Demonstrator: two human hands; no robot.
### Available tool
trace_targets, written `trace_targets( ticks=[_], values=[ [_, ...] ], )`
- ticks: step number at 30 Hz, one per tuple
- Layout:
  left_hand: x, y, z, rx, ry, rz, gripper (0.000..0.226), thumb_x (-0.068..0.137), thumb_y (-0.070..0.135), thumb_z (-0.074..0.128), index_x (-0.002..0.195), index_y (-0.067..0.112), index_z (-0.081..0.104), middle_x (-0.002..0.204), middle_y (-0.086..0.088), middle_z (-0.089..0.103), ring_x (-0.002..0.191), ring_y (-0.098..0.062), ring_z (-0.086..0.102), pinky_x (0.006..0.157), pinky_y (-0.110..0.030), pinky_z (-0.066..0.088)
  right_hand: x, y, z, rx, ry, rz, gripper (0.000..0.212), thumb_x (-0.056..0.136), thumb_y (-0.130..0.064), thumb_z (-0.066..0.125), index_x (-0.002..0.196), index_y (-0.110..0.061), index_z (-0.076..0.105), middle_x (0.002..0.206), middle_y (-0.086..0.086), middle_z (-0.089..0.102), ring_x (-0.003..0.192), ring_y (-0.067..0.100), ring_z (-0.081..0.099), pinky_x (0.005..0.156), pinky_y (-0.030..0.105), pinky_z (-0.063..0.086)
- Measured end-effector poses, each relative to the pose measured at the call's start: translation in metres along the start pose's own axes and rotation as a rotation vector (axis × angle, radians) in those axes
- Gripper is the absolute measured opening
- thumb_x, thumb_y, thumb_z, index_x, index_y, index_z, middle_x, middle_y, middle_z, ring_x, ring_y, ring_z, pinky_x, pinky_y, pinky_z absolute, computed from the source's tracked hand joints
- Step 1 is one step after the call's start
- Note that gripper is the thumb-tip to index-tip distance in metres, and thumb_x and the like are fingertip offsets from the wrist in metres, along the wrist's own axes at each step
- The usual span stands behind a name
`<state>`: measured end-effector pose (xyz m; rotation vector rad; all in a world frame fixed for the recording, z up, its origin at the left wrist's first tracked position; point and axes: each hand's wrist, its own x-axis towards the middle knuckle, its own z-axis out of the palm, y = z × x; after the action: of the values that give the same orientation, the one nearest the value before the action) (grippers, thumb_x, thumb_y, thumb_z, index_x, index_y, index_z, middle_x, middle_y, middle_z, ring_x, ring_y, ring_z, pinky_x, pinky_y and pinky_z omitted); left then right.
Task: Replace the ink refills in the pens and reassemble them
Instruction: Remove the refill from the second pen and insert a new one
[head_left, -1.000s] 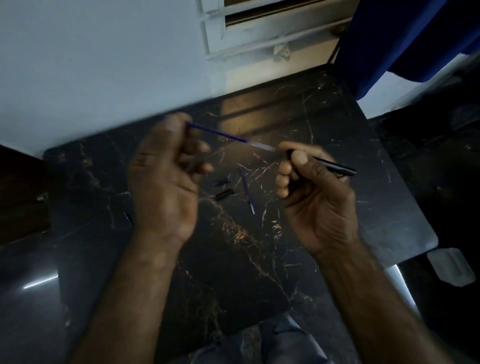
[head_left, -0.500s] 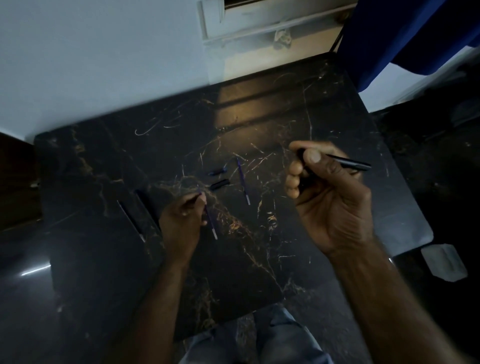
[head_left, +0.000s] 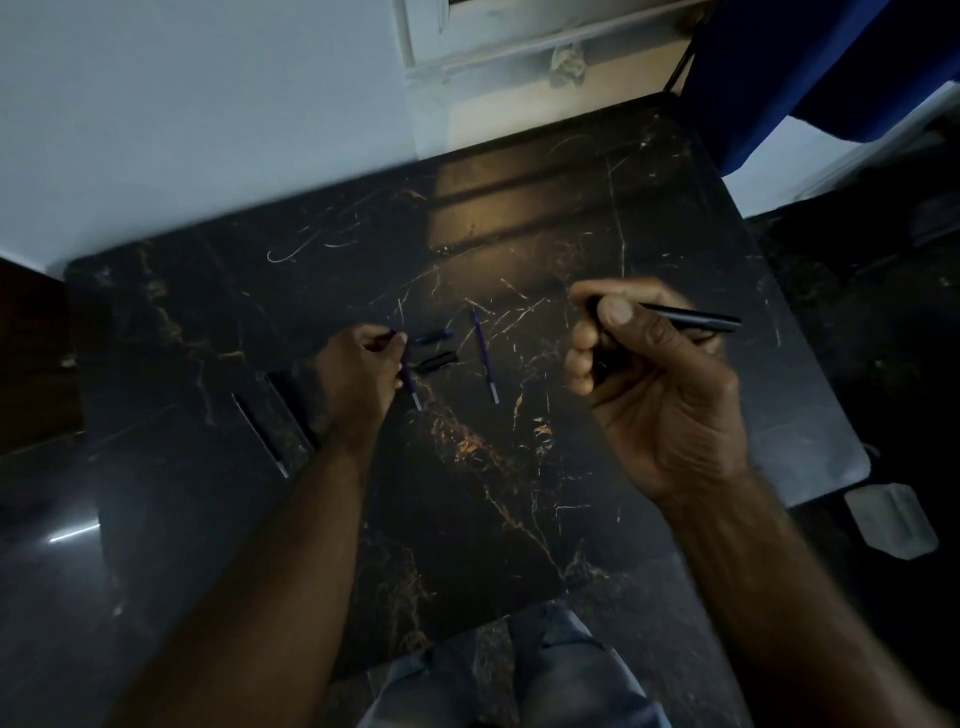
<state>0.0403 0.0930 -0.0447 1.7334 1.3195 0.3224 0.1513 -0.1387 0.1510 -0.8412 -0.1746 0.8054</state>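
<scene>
Judging by what's lying around, this job is looking about halfway, since nothing is sitting there as a finished pen. A loose refill (head_left: 485, 358) is lying on the dark marble bench (head_left: 727, 415), so I'm using that as my reference. The right hand (head_left: 639, 384) is hovering off to the right of it, lifted clear of the bench. Its fingers are clenching a black pen barrel (head_left: 691, 318), with the thumb pressing on top and the long end sticking out away from the loose refill. I can't tell if anything is inside that barrel. The left hand (head_left: 358, 374) is sitting down low just left of the loose refill, fingers curled in and pinching a second purple refill (head_left: 410, 384) whose pale end is poking out toward the person. Whether it's touching the bench, I can't say. Between that hand and the loose refill, a small blue piece (head_left: 434, 336) and a small black piece (head_left: 439, 361) are lying side by side, probably tips or caps but too small to call. Well off to the left, past the left hand, some long thin parts (head_left: 260, 434) are lying, looking like more pen bits. What's remaining, I'm guessing, is getting a refill into the barrel, putting the small bits back on, then doing the other pen.
</scene>
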Motion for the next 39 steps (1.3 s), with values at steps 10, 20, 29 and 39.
trace_targets(
  ticks=[10, 20, 29, 39],
  values=[
    [-0.001, -0.004, 0.003, -0.034, 0.013, -0.012, 0.013, 0.094, 0.028, 0.085, 0.104, 0.023, 0.078, 0.085, 0.002, 0.08, 0.07, -0.019, 0.081, 0.065, -0.049, 0.069, 0.0, 0.0, -0.002, -0.005, 0.012, -0.001, 0.017, 0.088, -0.007, 0.064, 0.099, 0.001, 0.074, 0.073, 0.011, 0.068, 0.063, 0.019, 0.065, 0.055, 0.027, 0.051],
    [-0.04, 0.061, 0.008, 0.349, -0.103, 0.353, 0.023, 0.098, 0.041, 0.074, 0.089, 0.022, 0.082, 0.073, 0.018, 0.072, 0.062, 0.004, 0.063, 0.057, -0.018, 0.045, -0.002, -0.002, -0.009, 0.027, 0.037, 0.002, 0.023, 0.094, -0.004, 0.051, 0.1, 0.003, 0.072, 0.073, 0.011, 0.067, 0.063, 0.019, 0.065, 0.054, 0.026, 0.052],
    [-0.024, 0.083, 0.051, 0.833, -0.269, 0.217, 0.036, 0.091, 0.055, 0.08, 0.087, 0.02, 0.075, 0.082, 0.0, 0.071, 0.078, -0.021, 0.067, 0.066, -0.033, 0.046, -0.005, -0.011, -0.012, 0.038, 0.011, -0.051, 0.026, 0.097, -0.003, 0.049, 0.1, 0.001, 0.074, 0.073, 0.01, 0.068, 0.064, 0.018, 0.065, 0.056, 0.026, 0.052],
    [-0.022, 0.092, 0.068, 0.861, -0.246, 0.242, 0.027, 0.083, 0.038, 0.09, 0.096, 0.018, 0.079, 0.102, -0.005, 0.079, 0.096, -0.029, 0.077, 0.068, -0.032, 0.046, -0.013, -0.016, -0.022, 0.023, 0.06, -0.043, 0.022, 0.095, -0.004, 0.05, 0.102, 0.005, 0.069, 0.072, 0.01, 0.067, 0.064, 0.019, 0.064, 0.055, 0.026, 0.052]
  ],
)
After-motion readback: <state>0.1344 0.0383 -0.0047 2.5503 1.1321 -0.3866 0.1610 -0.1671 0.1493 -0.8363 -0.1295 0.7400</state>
